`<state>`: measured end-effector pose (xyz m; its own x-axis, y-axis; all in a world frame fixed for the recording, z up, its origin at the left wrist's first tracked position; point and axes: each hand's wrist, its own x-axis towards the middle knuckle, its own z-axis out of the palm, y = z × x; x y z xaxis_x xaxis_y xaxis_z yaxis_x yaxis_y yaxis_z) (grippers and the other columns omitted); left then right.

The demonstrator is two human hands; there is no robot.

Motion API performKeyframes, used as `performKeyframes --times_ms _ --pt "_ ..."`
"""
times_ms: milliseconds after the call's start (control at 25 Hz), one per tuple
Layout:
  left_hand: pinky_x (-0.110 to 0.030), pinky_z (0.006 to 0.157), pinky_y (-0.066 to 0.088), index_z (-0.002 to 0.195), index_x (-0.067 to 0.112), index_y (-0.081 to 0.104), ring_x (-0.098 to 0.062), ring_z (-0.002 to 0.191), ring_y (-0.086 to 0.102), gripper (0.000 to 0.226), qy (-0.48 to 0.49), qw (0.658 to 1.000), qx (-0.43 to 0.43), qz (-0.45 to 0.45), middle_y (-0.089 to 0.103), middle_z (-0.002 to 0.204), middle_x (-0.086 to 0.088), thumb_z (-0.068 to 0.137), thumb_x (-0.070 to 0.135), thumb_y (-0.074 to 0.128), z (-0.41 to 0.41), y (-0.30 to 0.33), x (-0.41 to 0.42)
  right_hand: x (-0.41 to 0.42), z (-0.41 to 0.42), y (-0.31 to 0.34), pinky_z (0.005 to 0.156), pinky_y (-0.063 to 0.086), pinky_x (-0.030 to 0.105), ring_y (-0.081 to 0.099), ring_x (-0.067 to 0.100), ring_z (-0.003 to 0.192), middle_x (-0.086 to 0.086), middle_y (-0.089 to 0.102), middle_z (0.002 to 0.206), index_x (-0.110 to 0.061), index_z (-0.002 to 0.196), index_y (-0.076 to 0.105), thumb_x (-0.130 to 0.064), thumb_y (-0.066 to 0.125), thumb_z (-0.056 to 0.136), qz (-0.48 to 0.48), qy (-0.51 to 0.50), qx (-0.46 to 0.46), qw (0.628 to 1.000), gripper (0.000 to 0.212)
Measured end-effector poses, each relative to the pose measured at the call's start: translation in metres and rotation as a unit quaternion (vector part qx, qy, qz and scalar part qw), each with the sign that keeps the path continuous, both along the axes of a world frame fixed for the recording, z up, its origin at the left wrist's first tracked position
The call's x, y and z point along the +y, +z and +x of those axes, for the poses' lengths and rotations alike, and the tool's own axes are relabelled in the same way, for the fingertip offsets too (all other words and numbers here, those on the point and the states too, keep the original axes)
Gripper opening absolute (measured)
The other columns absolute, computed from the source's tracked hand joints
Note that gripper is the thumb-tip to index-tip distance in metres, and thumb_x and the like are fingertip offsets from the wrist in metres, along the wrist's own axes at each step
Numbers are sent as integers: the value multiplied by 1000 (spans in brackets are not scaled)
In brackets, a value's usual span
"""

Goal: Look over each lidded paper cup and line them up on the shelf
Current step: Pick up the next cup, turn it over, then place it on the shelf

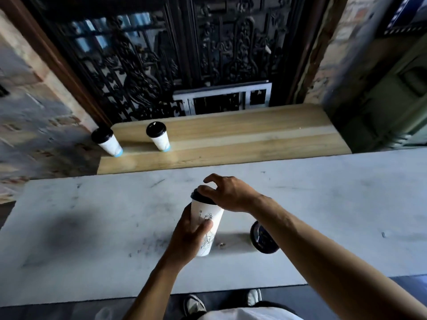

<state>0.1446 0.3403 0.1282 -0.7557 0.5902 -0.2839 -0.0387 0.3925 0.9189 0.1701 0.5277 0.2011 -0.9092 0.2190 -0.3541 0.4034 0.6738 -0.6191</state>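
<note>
two cups (159,136) upright on shelf (242,135), upper left. mid-frame, left hand (189,236) gripping third cup (206,224) on tabletop (92,227), fingers wrapped around; right hand (227,194) fingers curled over its lid (200,197).

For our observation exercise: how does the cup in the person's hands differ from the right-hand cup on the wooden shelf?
1. The held cup stands on the white counter; the shelf cup stands on the wooden shelf.
2. The held cup is gripped by the left hand, with the right hand on its lid; the shelf cup is untouched.
3. The held cup shows a line drawing; the shelf cup shows a blue base band.

Both are white with black lids.
</note>
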Motion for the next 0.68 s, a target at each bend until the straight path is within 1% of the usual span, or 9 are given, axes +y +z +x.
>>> performKeyframes --times_ms 80,160,240,360,440,520,600,640,680 --pt "-20 78 51 127 33 56 -1 101 70 66 14 1000 7 15 73 114 13 68 60 62 -9 13 0 0 -14 9 99 48 39 60 29 121 8 66 133 -35 137 57 -62 45 96 -9 6 15 1000 51" --pt "-20 78 52 122 32 58 -2 98 70 60 24 999 0 44 74 110 11 68 58 64 -17 25 1 0 -25 14 106 44 35 57 22 127 2 64 138 -33 133 64 -49 48 100 -56 18 65 996 40" --pt "-19 74 53 113 31 60 -3 89 71 52 21 998 3 54 75 100 12 67 56 65 -24 38 2 -1 -33 18 111 41 28 58 15 128 -3 64 139 -27 129 69 -33 49 102 -150 11 115 982 35" --pt "-29 71 59 111 27 60 -11 83 72 58 -6 998 -14 61 76 92 9 61 46 82 -31 53 3 -2 -38 21 113 45 31 64 16 125 4 71 132 -18 120 75 -27 44 100 -294 17 128 947 38" --pt "-39 71 62 111 19 61 -21 82 74 58 -23 997 -47 64 76 92 -2 61 29 89 -36 62 1 -1 -41 25 111 46 28 64 18 126 9 70 133 -9 125 72 -24 36 101 -320 33 123 939 46" --pt "-40 61 60 105 11 64 -30 70 71 46 -27 990 -98 95 71 85 -12 64 20 85 -39 72 -3 1 -41 31 110 47 26 63 14 127 7 69 136 -6 133 66 -20 31 104 -342 44 100 933 48" --pt "-36 55 57 105 7 67 -33 65 69 48 -32 973 -185 136 68 86 -17 63 24 82 -42 80 -8 2 -43 33 108 48 26 63 12 127 2 69 137 -8 137 63 -18 32 105 -350 68 95 929 46" --pt "-35 55 57 107 5 67 -34 66 69 51 -44 959 -232 154 68 89 -19 63 28 80 -43 83 -11 2 -44 33 105 51 31 65 18 125 4 70 134 -7 135 65 -21 37 103 -354 66 99 928 45" --pt "-35 56 57 109 4 67 -34 67 69 53 -60 945 -273 171 69 91 -19 64 31 78 -44 84 -14 2 -46 34 102 52 41 65 30 123 11 71 131 -4 131 67 -25 42 99 -365 55 104 923 45"
